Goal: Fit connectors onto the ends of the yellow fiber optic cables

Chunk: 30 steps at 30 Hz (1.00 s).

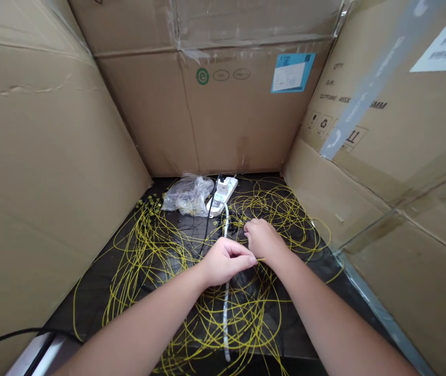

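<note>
At the centre of the frame, a yellow wire (261,259) is being held by its tip in the left hand (225,261)! Thumb and forefinger are pressed together in that grip, with only a short stub shown beyond them. Just above and to the right, the right hand (265,240) is held with fingers curled; whether anything is caught in its grip cannot be told.

And what a spread on the table (94,297)! Left of centre, a long bundle (139,256) is laid out, its ends (154,201) gathered beside the bag (187,196). Right of the strip (229,187), a looped heap (273,203) is seen; lower centre, a tangle (248,316) is crossed by the white cord (226,318).

Progress? Some order seems to be shown in the left bundle, so a part may be reckoned done. Plenty looks to be left: heap and tangle are strewn loose, and the held wire is not yet set down.
</note>
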Motion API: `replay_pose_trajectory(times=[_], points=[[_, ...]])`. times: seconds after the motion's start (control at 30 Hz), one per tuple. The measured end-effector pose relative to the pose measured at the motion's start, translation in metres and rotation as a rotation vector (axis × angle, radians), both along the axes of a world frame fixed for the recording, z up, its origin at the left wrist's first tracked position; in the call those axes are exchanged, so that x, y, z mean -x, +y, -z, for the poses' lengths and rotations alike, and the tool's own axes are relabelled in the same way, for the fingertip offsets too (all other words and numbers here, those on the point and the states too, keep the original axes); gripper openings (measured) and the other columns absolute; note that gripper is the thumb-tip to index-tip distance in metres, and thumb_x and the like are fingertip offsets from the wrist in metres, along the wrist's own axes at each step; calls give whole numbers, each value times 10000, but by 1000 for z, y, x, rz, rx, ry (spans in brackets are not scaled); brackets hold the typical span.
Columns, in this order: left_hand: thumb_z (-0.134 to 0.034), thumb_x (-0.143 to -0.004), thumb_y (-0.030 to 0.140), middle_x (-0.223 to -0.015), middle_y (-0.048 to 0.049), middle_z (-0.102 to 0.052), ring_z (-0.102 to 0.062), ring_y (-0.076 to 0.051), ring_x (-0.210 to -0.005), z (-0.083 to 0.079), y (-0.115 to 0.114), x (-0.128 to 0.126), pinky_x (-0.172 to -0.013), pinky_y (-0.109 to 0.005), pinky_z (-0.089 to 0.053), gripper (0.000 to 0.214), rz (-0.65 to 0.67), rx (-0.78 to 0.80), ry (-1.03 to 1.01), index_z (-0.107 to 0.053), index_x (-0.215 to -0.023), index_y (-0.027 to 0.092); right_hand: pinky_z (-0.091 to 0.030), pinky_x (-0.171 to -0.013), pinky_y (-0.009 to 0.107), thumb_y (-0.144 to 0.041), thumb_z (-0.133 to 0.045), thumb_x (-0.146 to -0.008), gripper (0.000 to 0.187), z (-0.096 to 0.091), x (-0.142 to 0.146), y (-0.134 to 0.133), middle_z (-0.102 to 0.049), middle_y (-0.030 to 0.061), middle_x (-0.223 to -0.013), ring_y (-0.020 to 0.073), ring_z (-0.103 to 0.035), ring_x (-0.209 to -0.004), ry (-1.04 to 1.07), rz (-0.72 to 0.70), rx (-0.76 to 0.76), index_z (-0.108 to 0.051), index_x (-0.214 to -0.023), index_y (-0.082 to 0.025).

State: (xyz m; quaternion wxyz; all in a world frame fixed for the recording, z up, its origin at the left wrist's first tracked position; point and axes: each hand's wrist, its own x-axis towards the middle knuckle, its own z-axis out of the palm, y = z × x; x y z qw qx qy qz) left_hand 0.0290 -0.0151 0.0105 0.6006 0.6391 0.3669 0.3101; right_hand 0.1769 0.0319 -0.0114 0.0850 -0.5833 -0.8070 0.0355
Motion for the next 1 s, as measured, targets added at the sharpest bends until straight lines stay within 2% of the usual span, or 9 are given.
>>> replay_pose_trajectory(times=[0.27,0.5,0.77,0.9,1.0], points=[[-641,-697,376,-412,45,-398,-307,-45,-404,3,1,0,-391,-196,-226,304,3,9,-14,-690,-694,76,-405,-736,304,-119,-480,-767,223,1,2,0,-630,117,-896,226,-568,-874,3,42,1,-651,-906,-153],[-643,-687,401,-407,43,-392,-303,-45,-405,0,0,-1,-400,-201,-229,326,11,-6,-7,-663,-609,86,-406,-699,291,-164,-480,-758,167,-2,3,-3,-628,107,-852,209,-572,-805,-12,45,-42,-646,-783,-159],[-641,-703,362,-402,45,-412,-316,-41,-385,5,2,1,-387,-194,-224,290,-17,12,-11,-691,-699,76,-378,-607,279,-144,-475,-726,155,-6,4,-4,-639,91,-804,200,-577,-737,-33,47,-10,-628,-721,-168],[-658,-694,330,-387,56,-396,-305,-33,-360,6,2,0,-366,-186,-203,250,-78,76,-46,-673,-682,81,-392,-628,282,-134,-469,-731,178,-11,0,-8,-627,98,-806,205,-577,-753,-20,27,3,-640,-780,-157],[-676,-677,321,-368,72,-358,-264,-23,-334,5,2,-1,-345,-181,-178,236,-153,187,-143,-634,-625,95,-422,-696,286,-139,-443,-777,256,-14,-8,-10,-608,111,-902,197,-576,-800,141,5,-37,-642,-938,-142]])
